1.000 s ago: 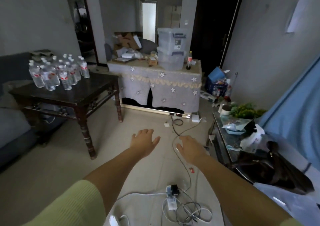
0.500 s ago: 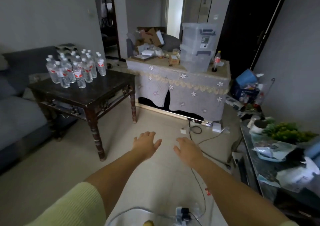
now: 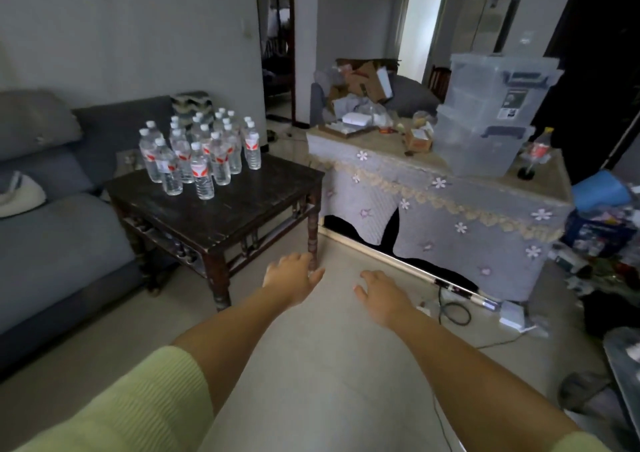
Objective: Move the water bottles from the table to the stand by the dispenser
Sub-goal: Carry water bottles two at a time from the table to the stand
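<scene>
Several clear water bottles (image 3: pixel 202 151) with white caps and red-and-white labels stand clustered on the far left part of a dark wooden table (image 3: pixel 242 205). Both my arms stretch forward over the floor, short of the table. My left hand (image 3: pixel 292 278) hovers palm down with relaxed fingers, in front of the table's near right leg. My right hand (image 3: pixel 381 295) is palm down too, fingers loose, holding nothing. No stand or dispenser shows in this view.
A grey sofa (image 3: pixel 52 229) runs along the left behind the table. A cloth-covered cabinet (image 3: pixel 433 209) with stacked clear storage boxes (image 3: pixel 491 115) stands ahead on the right. Cables (image 3: pixel 457 313) and clutter lie on the floor at right. A doorway (image 3: pixel 277 53) opens behind.
The view has moved closer to the table and turned left; the bottles look larger. Both hands stay out in front, empty, and the floor power strip has dropped out of view.
</scene>
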### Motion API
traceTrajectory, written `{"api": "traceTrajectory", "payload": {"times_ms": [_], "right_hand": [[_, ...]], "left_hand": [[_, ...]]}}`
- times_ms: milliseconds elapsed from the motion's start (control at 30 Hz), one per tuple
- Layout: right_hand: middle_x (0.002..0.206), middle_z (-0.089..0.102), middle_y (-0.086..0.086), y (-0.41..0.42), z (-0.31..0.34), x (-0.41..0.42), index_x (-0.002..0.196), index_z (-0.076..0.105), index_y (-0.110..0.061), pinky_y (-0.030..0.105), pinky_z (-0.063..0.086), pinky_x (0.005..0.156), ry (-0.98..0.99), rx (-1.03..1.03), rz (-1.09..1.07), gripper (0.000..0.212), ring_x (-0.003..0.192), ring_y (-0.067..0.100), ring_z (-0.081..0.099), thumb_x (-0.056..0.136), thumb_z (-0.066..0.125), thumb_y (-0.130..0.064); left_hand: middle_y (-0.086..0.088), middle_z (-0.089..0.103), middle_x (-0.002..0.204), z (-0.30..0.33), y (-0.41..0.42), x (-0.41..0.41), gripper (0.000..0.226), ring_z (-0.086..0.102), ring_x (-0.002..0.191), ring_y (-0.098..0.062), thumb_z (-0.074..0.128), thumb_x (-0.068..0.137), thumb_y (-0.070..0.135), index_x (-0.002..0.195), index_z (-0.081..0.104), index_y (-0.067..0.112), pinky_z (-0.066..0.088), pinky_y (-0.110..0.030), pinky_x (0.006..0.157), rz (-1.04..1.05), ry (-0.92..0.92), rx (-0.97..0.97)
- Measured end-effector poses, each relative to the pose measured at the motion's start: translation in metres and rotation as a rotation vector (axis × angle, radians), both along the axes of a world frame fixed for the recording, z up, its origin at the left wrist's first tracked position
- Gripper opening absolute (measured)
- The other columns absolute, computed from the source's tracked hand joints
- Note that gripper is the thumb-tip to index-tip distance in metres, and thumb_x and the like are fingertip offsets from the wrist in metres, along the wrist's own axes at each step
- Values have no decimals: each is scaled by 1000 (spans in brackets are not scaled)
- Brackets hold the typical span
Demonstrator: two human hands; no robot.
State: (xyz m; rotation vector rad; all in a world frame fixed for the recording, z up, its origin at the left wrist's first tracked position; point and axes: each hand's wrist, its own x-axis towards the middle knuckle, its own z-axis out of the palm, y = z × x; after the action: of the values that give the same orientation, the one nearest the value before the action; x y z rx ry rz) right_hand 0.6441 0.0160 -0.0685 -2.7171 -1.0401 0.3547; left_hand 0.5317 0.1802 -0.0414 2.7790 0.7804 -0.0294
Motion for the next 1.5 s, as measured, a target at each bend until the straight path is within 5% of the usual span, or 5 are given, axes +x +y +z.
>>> {"api": "traceTrajectory", "payload": {"times_ms": [667, 1233, 1500], "right_hand": [[137, 47, 11, 345, -3, 274, 136, 42, -16, 43, 42, 99, -34, 55, 369, 47, 125, 31, 47, 100, 35, -44], [141, 43, 5, 607, -41, 317, 141, 37, -20, 45, 41, 101, 49, -34, 551, 49, 126, 27, 45, 99, 33, -47], [145, 43, 10, 725, -59, 300, 146, 28, -16, 39, 41, 104, 353, 115, 399, 63, 129, 28, 47, 94, 51, -43]], "left_hand": [[-4, 42, 144, -18, 279, 185, 57, 40, 132, -25, 36, 96, 54, 143, 35, 21, 36, -43, 107, 481, -110, -72], [-10, 50, 134, -64, 511, 201, 58, 49, 122, -30, 53, 90, 49, 134, 40, 14, 43, -50, 99, 988, -304, -321], [-11, 43, 144, -90, 613, 191, 102, 43, 132, -29, 81, 69, 42, 148, 23, 15, 39, -47, 107, 991, -490, -535]]}}
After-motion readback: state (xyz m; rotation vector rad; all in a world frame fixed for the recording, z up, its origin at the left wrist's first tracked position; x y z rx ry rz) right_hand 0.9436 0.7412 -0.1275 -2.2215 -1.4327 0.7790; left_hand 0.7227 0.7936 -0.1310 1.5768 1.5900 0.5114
